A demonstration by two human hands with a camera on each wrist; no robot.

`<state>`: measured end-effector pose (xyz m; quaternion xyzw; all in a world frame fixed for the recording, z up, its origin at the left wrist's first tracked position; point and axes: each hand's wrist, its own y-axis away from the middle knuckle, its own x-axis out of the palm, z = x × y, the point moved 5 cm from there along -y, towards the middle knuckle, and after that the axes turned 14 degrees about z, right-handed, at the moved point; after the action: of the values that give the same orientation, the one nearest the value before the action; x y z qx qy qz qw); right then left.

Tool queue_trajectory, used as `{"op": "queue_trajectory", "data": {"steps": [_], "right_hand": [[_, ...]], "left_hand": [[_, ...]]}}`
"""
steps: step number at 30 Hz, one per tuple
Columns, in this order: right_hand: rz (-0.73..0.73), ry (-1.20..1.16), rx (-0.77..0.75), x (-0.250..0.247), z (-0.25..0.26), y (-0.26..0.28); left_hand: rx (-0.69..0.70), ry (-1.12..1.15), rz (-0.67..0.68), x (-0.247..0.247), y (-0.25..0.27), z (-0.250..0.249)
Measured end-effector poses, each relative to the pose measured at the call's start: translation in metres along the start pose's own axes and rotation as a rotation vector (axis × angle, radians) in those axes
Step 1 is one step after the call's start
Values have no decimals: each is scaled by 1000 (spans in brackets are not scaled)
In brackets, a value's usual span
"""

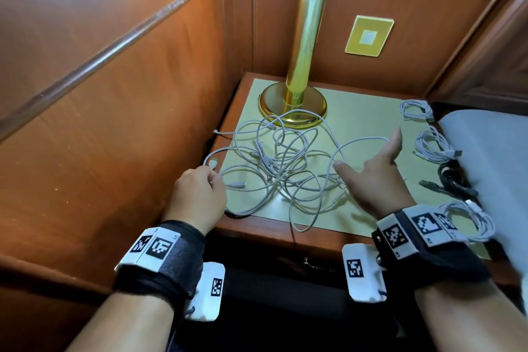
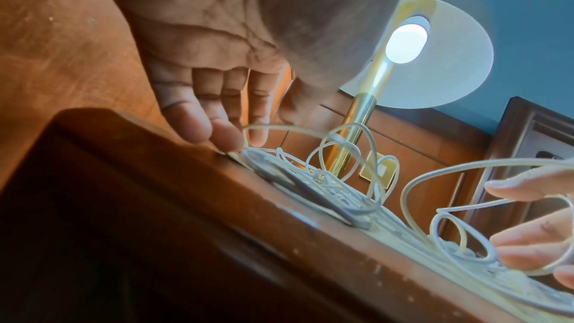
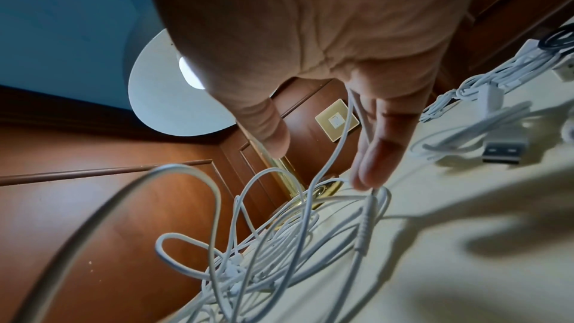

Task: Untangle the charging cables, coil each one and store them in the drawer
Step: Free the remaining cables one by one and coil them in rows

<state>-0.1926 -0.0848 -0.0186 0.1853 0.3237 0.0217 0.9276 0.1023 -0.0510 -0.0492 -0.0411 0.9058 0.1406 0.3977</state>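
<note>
The tangle of white cables (image 1: 285, 168) sprawls on the surface in front of the lamp base (image 1: 293, 104), between both hands: the left hand (image 1: 200, 194) pinches 1 strand at its left edge, the right hand (image 1: 374, 177) hovers spread-fingered at its right, equally near.

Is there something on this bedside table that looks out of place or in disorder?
Yes. A tangle of white cables sprawls mid-table, looping against the lamp base. One strand hangs over the front edge. Along the right edge, the coiled cables lie tidy.
</note>
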Motion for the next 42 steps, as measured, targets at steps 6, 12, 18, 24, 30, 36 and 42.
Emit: {"op": "queue_trajectory", "data": {"steps": [6, 12, 18, 24, 30, 36, 42], "right_hand": [[159, 55, -9, 25, -13, -17], [-144, 50, -50, 3, 11, 7], [-231, 16, -114, -13, 9, 6], [-48, 196, -86, 1, 9, 4], [122, 103, -72, 10, 18, 7], [184, 270, -29, 33, 18, 9], [-69, 175, -58, 16, 21, 9]], "left_hand": [[-44, 19, -28, 1, 0, 5], [-16, 138, -89, 0, -5, 12], [80, 645, -94, 0, -10, 7], [266, 782, -239, -13, -2, -12], [368, 900, -267, -22, 12, -27], [261, 909, -190, -8, 12, -26], [176, 1013, -96, 1, 12, -29]]}}
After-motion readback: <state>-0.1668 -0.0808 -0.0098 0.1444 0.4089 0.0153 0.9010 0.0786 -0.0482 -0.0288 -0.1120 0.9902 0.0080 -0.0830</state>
